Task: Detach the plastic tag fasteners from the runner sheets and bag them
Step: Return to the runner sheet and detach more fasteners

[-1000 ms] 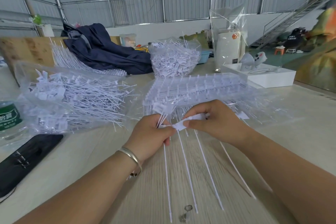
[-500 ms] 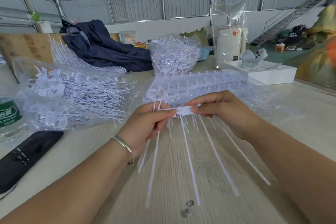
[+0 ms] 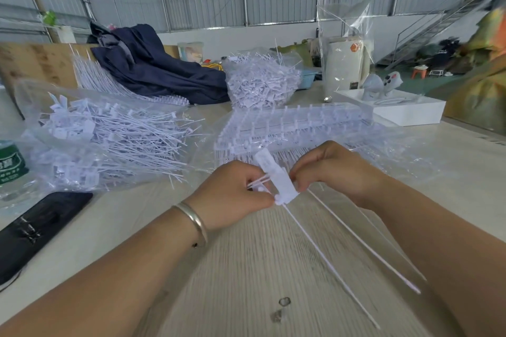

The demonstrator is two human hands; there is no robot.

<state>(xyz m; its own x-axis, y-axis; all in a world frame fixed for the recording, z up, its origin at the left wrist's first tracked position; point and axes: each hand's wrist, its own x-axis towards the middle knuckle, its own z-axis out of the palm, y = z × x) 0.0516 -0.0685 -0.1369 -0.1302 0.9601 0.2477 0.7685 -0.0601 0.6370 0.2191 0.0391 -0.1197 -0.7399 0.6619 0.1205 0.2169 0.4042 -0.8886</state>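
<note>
Now my left hand point(image 3: 232, 194), a silver bangle point(image 3: 195, 223) on its wrist, is curled tight at the centre of the frame, its fingers closed round a few thin white plastic tag fasteners point(image 3: 278, 180) whose stems poke out past my knuckles. My right hand point(image 3: 331, 169) sits just beside it, to the right, fingertips pinching the edge of the flat white tab at the head of the same bunch. That tab stands tilted between my two hands. Long white tails point(image 3: 328, 262) run from it down toward the lower right of the frame, over the pale wood-grain worktop point(image 3: 246, 282).

Just behind my hands, at centre frame, lies the stack of clear runner sheets point(image 3: 295, 123) with rows of fasteners on them, resting on crinkled clear plastic. To the left of centre a clear plastic bag point(image 3: 109, 139) holds a heap of loose white fasteners. Another bulging bag of them point(image 3: 262, 82) stands further back, at upper centre. At the lower left lies a black phone point(image 3: 35, 230), and above it, at the left edge, a green-labelled bottle point(image 3: 11, 164). A dark navy garment point(image 3: 153, 65) is heaped at the upper left, and a white tray point(image 3: 405, 112) sits at the right, behind the sheets.
</note>
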